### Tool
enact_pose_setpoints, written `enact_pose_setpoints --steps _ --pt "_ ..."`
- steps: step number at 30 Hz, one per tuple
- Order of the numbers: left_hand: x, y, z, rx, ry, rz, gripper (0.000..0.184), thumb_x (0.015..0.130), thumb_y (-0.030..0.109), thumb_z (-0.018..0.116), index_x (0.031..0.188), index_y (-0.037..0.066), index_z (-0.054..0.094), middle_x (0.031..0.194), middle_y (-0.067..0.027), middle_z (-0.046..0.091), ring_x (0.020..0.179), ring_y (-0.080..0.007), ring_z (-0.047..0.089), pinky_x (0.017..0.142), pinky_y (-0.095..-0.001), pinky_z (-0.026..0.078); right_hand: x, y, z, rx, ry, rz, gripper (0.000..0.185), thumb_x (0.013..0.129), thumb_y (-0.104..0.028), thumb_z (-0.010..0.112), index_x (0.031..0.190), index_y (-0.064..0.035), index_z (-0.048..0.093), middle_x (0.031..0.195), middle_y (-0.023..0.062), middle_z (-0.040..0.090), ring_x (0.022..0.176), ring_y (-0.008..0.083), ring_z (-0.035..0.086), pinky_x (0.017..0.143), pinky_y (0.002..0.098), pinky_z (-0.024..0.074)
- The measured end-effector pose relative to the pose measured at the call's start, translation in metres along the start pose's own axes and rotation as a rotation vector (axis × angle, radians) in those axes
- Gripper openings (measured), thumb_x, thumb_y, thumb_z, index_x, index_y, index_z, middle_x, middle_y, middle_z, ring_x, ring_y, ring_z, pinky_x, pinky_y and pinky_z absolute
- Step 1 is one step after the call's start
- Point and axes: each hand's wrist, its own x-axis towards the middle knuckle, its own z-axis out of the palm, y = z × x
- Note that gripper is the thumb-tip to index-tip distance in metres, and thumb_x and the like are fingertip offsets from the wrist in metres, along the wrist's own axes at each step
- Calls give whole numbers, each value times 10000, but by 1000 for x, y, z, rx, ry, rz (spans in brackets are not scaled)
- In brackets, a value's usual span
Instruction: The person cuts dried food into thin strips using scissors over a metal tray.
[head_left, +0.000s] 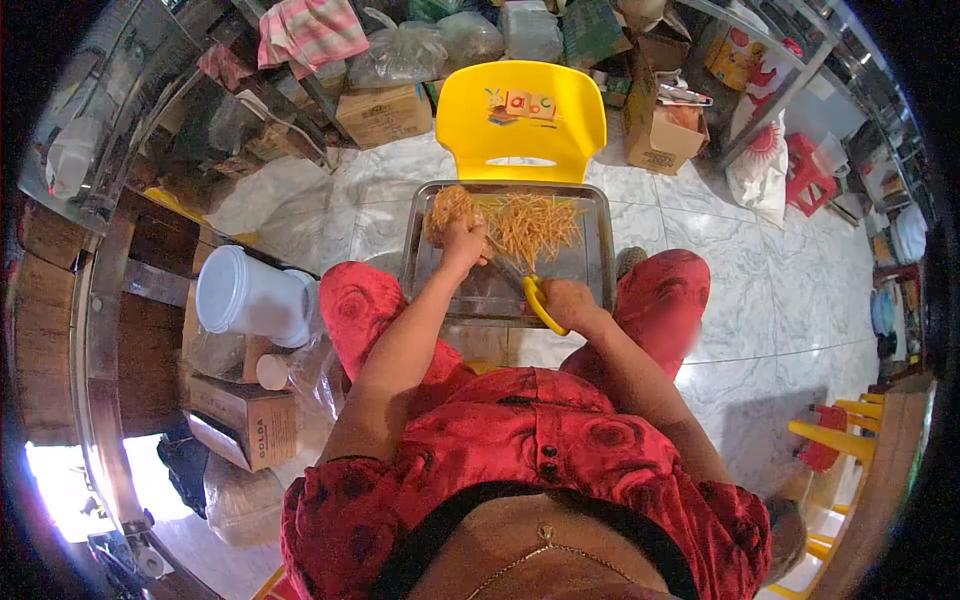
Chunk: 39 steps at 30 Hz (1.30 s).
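Observation:
My left hand (465,243) is closed around a tangled clump of thin orange-brown strands (449,208) over the left side of a metal tray. In my right hand (570,305) is a pair of scissors with yellow handles (533,292). Their blades point up and left toward the clump, close to my left fingers; whether they are apart is hard to see. A loose pile of short, straight strands (530,225) lies on the right half of the tray (490,296). The exact kind of strand cannot be made out.
The tray rests in front of a small yellow chair (520,110) and between my knees. A white lidded bucket (255,297) and a cardboard box (245,425) stand to my left. More boxes (668,130) and plastic bags (400,55) line the far side.

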Motion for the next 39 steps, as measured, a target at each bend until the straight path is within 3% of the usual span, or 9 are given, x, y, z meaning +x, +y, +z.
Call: enact_pose_setpoints --steps 15,24,33,35,39 --pt "-14 14 0 -133 34 93 283 812 155 519 1051 4 510 870 -100 580 616 -185 589 383 -267 479 -3 -1 -2 43 42 -3 356 810 -367 473 928 -60 606 829 200 621 791 356 605 689 452 469" --pt "-21 27 -2 -176 38 96 245 809 135 523 1017 5 531 826 -89 590 565 -169 576 381 -263 481 -2 -5 -7 62 -9 64 463 757 -472 534 954 -58 601 859 205 620 825 362 598 708 447 464" --pt "-22 39 -10 -259 62 183 200 810 153 555 949 9 561 801 -46 573 609 -131 563 396 -269 484 0 -4 -7 218 58 22 514 750 -528 539 919 -45 585 858 218 604 820 383 578 700 454 449" --pt "-26 46 -12 -389 8 182 167 807 144 563 908 11 578 796 -37 572 616 -123 556 413 -275 488 8 7 8 343 158 -46 527 745 -527 563 917 -30 585 833 225 601 803 388 577 686 444 448" --pt "-11 36 -15 -368 63 316 156 813 134 554 917 20 577 793 -35 575 611 -122 559 422 -275 488 -2 -11 -15 562 62 -2 512 743 -497 597 918 -16 584 798 217 601 778 377 583 675 430 442"
